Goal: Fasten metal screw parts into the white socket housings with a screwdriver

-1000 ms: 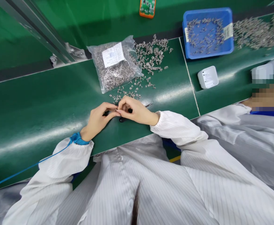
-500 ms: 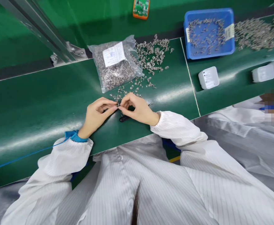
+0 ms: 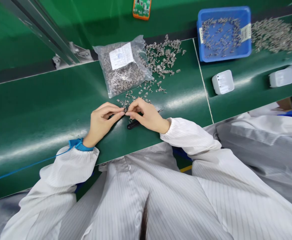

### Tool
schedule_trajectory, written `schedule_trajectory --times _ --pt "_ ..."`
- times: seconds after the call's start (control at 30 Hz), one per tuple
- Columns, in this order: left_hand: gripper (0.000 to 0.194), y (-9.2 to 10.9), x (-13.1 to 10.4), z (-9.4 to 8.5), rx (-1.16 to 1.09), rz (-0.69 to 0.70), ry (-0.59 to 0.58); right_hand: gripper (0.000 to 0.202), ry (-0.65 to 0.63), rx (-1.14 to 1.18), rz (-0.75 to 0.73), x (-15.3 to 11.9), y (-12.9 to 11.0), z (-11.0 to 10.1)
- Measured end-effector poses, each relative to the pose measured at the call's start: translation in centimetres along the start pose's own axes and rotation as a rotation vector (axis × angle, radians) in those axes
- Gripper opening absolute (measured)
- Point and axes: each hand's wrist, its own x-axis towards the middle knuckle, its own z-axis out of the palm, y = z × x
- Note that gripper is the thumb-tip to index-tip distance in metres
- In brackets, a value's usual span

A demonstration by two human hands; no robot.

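A small silvery metal part [image 3: 125, 111] sits at the meeting fingertips of the bare left hand [image 3: 101, 120] and bare right hand [image 3: 147, 115], each pinching it; beneath the right lies a slim black-handled tool [image 3: 134, 124].

The single head-worn camera looks forward and steeply down past the coat [image 3: 121, 200], from fairly near, onto left hand [image 3: 99, 122], right hand [image 3: 148, 116] and bench [image 3: 48, 100].

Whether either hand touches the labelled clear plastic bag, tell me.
No: the bag lies apart, beyond the left hand and right hand.
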Motion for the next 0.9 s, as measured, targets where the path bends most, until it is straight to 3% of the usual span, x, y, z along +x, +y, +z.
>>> schedule_trajectory --times 0.27,0.47,0.63,0.9 --pt "0.007 -0.12 0.08 -0.07 0.078 0.109 -0.024 0.016 0.006 0.006 0.035 -0.1 -0.14 0.11" --pt "0.008 -0.17 -0.01 -0.07 0.208 0.212 -0.106 0.016 0.001 0.002 0.028 -0.05 -0.04 0.02" --pt "0.012 -0.24 -0.04 -0.11 0.162 0.122 -0.09 0.015 0.013 -0.032 0.013 -0.01 0.08 0.08" --pt "0.02 -0.62 0.09 0.26 -0.114 -0.03 -0.027 0.007 0.039 -0.219 -0.065 -0.03 0.44 0.0"
